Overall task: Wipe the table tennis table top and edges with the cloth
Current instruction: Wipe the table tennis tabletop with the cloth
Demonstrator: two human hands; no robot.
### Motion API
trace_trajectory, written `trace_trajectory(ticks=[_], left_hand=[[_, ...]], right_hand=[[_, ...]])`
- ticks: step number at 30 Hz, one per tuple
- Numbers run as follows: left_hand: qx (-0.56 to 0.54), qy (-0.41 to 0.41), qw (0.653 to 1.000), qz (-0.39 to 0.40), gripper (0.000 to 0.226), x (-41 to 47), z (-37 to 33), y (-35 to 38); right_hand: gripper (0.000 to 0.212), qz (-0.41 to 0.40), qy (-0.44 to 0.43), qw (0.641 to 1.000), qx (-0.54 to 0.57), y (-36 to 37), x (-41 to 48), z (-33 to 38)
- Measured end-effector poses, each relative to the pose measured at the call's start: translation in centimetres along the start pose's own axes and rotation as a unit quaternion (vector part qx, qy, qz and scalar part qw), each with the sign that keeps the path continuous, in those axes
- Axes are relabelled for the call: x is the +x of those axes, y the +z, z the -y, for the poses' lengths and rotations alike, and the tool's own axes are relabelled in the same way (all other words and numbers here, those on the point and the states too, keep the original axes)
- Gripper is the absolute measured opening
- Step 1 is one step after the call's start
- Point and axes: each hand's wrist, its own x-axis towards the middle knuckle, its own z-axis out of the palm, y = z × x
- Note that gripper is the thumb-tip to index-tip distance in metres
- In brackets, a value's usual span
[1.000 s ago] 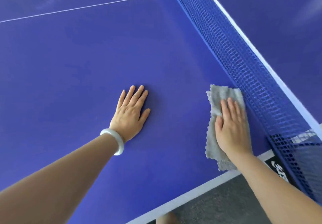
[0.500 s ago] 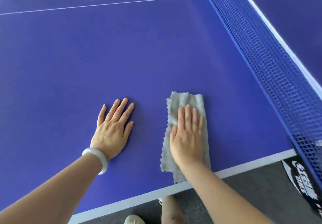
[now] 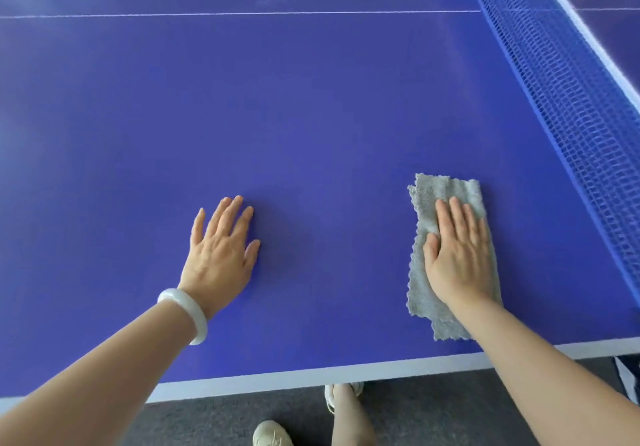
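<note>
A grey folded cloth lies flat on the blue table tennis table, near its white front edge line. My right hand presses on the cloth with straight fingers, covering its middle. My left hand rests flat on the bare table top well to the left of the cloth, fingers spread, with a white bangle on the wrist. A strip of bare table separates the cloth from the net.
The blue mesh net with a white top band runs diagonally along the right side. A thin white centre line crosses the table farther away. Below the table edge are grey carpet, my legs and light shoes.
My right hand slid the cloth left from the net toward my left hand, then back to the right. My left hand stayed flat on the table.
</note>
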Motion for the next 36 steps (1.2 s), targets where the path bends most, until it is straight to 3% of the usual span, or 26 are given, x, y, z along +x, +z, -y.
trace_trajectory(ticks=[2, 6, 8, 10, 12, 14, 16, 18, 21, 23, 27, 31, 33, 36], left_hand=[[-0.008, -0.039, 0.999, 0.002, 0.057, -2.0, 2.8, -0.2], [0.007, -0.02, 1.0, 0.004, 0.059, -2.8, 4.1, 0.4], [0.001, -0.024, 1.0, 0.004, 0.058, -2.7, 4.1, 0.5], [-0.007, -0.014, 1.0, 0.002, 0.058, -2.7, 4.3, 0.6], [-0.011, -0.015, 1.0, -0.005, 0.059, -2.7, 4.5, 0.6], [-0.024, -0.013, 1.0, -0.014, 0.059, -2.7, 4.6, 0.6], [-0.042, -0.02, 0.998, -0.031, 0.059, -2.7, 4.7, 0.8], [-0.062, -0.028, 0.996, -0.05, 0.056, -2.7, 4.8, 1.1], [-0.065, -0.025, 0.996, -0.064, 0.054, -2.6, 4.8, 1.3], [-0.068, -0.031, 0.995, -0.072, 0.053, -2.7, 4.8, 1.3], [-0.088, -0.051, 0.991, -0.082, 0.052, -2.7, 4.8, 0.9], [-0.089, -0.046, 0.991, -0.088, 0.052, -2.7, 4.8, 0.7], [-0.088, -0.047, 0.991, -0.094, 0.051, -2.7, 4.7, 0.8], [-0.088, -0.051, 0.99, -0.097, 0.049, -2.8, 4.6, 1.0]], right_hand=[[0.062, 0.0, 0.013, 1.0, -0.009, -0.2, -0.3, 0.5], [0.056, -0.021, 0.099, 0.995, 0.02, -0.3, -2.4, 6.4], [0.059, -0.028, 0.008, 0.999, 0.022, 0.3, -4.6, 12.2], [0.061, -0.012, -0.151, 0.988, 0.036, 1.3, -6.8, 16.7], [0.061, 0.013, -0.301, 0.953, 0.041, 1.3, -5.8, 17.5], [0.06, 0.017, -0.365, 0.931, 0.027, 0.7, -1.6, 15.5], [0.06, -0.01, -0.292, 0.956, 0.012, 0.3, 3.9, 12.5], [0.06, -0.01, -0.131, 0.991, 0.01, -0.5, 8.8, 10.7], [0.063, -0.004, -0.002, 0.999, 0.036, -0.7, 10.2, 13.6], [0.066, -0.003, -0.047, 0.997, 0.063, -0.1, 7.1, 17.9], [0.069, 0.016, -0.264, 0.962, 0.075, 1.2, -2.4, 24.0], [0.06, 0.017, -0.391, 0.917, 0.07, 1.7, -5.9, 19.8], [0.055, -0.005, -0.344, 0.936, 0.066, 1.5, -5.2, 13.9], [0.057, -0.037, -0.138, 0.987, 0.076, 0.9, -3.8, 4.0]])
